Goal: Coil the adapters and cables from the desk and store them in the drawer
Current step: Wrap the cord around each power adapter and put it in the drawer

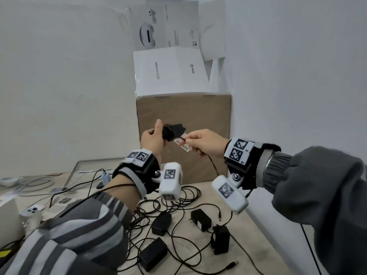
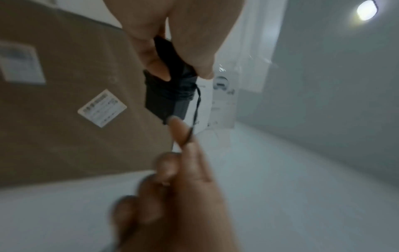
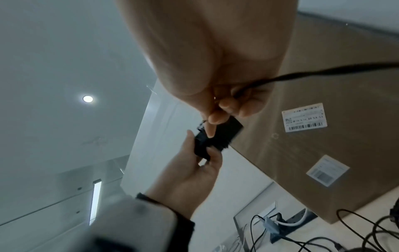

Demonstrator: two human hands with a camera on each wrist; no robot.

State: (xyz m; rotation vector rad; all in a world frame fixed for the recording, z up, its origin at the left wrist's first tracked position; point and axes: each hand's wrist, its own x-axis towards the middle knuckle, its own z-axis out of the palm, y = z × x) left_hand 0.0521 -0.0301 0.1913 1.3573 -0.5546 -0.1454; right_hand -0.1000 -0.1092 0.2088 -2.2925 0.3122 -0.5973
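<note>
My left hand (image 1: 154,135) grips a black power adapter (image 1: 172,131) with turns of its thin black cable wound round it, held up in front of a brown cardboard box. My right hand (image 1: 200,142) pinches that cable (image 1: 213,167) right beside the adapter; the cable trails down from the hand toward the desk. A white barcode tag (image 1: 181,144) hangs at the pinch. In the left wrist view the adapter (image 2: 170,95) sits between thumb and fingers. In the right wrist view the adapter (image 3: 218,138) lies between both hands. Several more black adapters (image 1: 200,219) with tangled cables lie on the desk below.
The brown cardboard box (image 1: 184,114) stands against the wall with white boxes (image 1: 170,72) stacked on top. A power strip with plugs (image 3: 280,223) sits at the desk's back. At the left lie white cables and a white controller (image 1: 31,211). No drawer shows.
</note>
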